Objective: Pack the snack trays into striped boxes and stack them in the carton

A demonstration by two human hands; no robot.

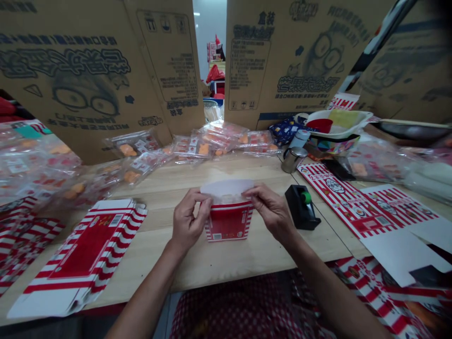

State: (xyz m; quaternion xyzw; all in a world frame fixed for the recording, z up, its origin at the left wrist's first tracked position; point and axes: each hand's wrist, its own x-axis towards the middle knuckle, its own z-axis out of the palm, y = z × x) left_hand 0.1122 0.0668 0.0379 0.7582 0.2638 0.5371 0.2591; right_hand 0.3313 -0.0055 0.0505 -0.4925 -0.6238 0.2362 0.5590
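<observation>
A small red box with striped sides (229, 221) stands upright on the table in front of me, its white top flap (228, 187) raised at the back. Something clear, like a plastic bag, shows inside its mouth. My left hand (190, 214) pinches the box's upper left corner between thumb and fingers. At the upper right corner, my right hand (270, 209) grips the edge near the flap. To the right of that hand sits a black tape dispenser (300, 209) with a green core.
Flattened striped cartons (88, 245) are stacked at left, with more flat printed cartons (374, 212) at right. Clear packets with orange pieces (203, 146) line the back, before tall cardboard sheets (99, 61). A metal mug (294, 160) and a white basin (353, 120) stand back right.
</observation>
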